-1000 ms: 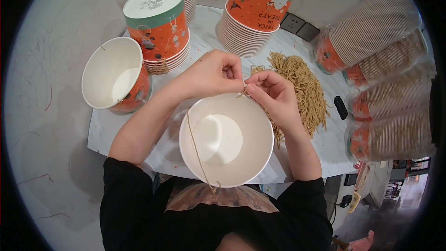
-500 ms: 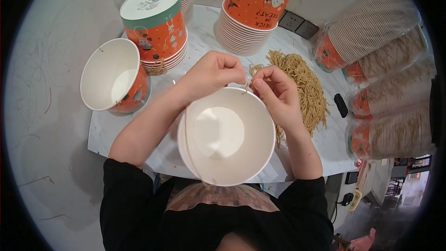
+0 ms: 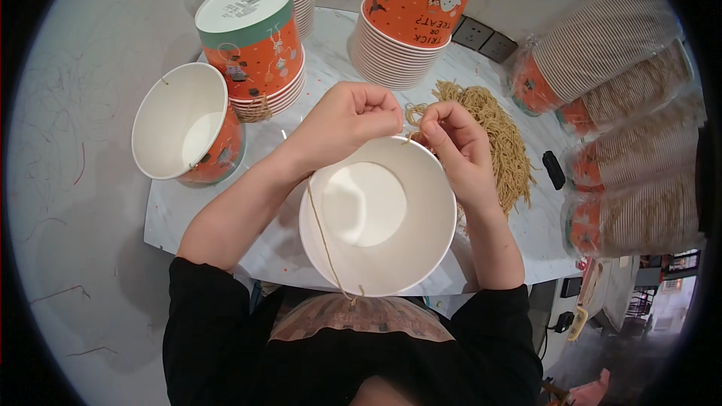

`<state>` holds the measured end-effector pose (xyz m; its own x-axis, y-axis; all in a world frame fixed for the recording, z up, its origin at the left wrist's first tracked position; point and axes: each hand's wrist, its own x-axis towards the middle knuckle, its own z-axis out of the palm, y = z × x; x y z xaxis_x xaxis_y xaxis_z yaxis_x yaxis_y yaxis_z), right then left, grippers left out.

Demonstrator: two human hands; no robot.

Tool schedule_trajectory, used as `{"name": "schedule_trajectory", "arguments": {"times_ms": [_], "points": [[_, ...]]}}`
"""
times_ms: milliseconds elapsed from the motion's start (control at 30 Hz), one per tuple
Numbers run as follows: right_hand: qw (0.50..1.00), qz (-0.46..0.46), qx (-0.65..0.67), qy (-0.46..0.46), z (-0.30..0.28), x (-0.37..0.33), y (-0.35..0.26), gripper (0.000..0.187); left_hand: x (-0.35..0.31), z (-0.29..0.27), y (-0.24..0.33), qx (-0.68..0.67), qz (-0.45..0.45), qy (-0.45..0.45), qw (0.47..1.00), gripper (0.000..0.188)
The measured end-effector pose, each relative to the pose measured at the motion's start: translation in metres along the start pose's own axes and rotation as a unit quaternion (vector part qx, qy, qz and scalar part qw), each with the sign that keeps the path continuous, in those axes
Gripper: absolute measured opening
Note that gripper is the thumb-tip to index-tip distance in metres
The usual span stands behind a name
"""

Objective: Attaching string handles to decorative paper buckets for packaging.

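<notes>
A white-lined paper bucket (image 3: 421, 256) is tilted with its open mouth facing me, close to my body. Thin tan twine (image 3: 320, 222) runs from its near rim across the opening and disappears under my left wrist. At the far rim a short twine end pokes through the wall. My left hand (image 3: 368, 113) is closed just beyond that rim, its fingertips pinched at the twine there. Facing it, my right hand (image 3: 455, 143) pinches the twine between thumb and forefinger. The knot area between the fingers is partly hidden.
Another orange bucket (image 3: 222, 150) with twine stands at left. Behind it are upturned stacked buckets (image 3: 252, 45) and a second stack (image 3: 410, 11). A heap of cut twine (image 3: 500, 143) lies right of my right hand, near a black object (image 3: 553, 171). Bagged bucket stacks (image 3: 602, 37) line the right side.
The bucket has shifted slightly right and turned, so the twine across its opening shows more clearly. My right hand has moved a little right and up; the left hand has barely moved.
</notes>
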<state>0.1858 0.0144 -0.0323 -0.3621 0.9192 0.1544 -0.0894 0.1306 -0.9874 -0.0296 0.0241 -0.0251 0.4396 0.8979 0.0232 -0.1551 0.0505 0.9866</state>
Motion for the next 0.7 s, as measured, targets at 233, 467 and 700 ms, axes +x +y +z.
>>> {"name": "schedule_trajectory", "arguments": {"times_ms": [233,467,700], "points": [[0.999,-0.015,-0.030,-0.008,-0.007,0.003,0.001,0.010,-0.001,0.000,0.004,0.009,-0.031,0.004,0.999,0.009],[1.000,0.003,0.000,-0.006,-0.003,0.005,-0.001,0.011,0.003,-0.003,0.000,0.005,-0.088,-0.054,0.995,0.010],[1.000,0.005,-0.016,-0.005,-0.013,0.004,0.001,0.012,0.003,0.002,-0.004,-0.024,-0.089,-0.054,0.994,0.009]]}}
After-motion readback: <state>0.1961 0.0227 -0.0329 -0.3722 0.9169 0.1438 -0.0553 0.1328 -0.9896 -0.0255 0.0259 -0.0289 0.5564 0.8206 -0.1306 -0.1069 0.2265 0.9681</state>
